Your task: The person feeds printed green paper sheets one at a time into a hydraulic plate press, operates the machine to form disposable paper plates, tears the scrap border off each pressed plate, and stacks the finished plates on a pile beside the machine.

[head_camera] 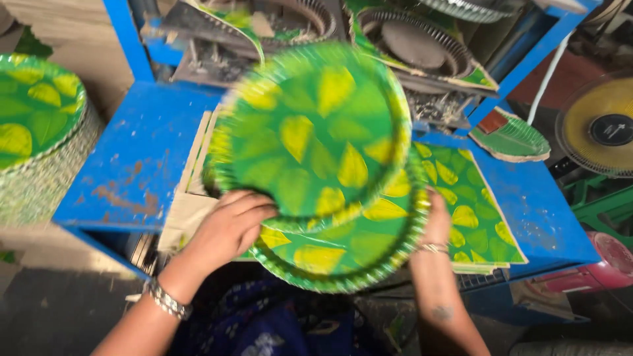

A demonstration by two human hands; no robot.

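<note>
Left hand (pixel 227 231) gripping blurred upper plate (pixel 316 132), round, green, yellow leaf print, fluted rim, right hand (pixel 436 221) clasping lower plate (pixel 343 257)

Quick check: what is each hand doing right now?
Left hand: closed on the edge of the upper green leaf-print paper plate.
Right hand: gripping the rim of the lower paper plate.
</note>
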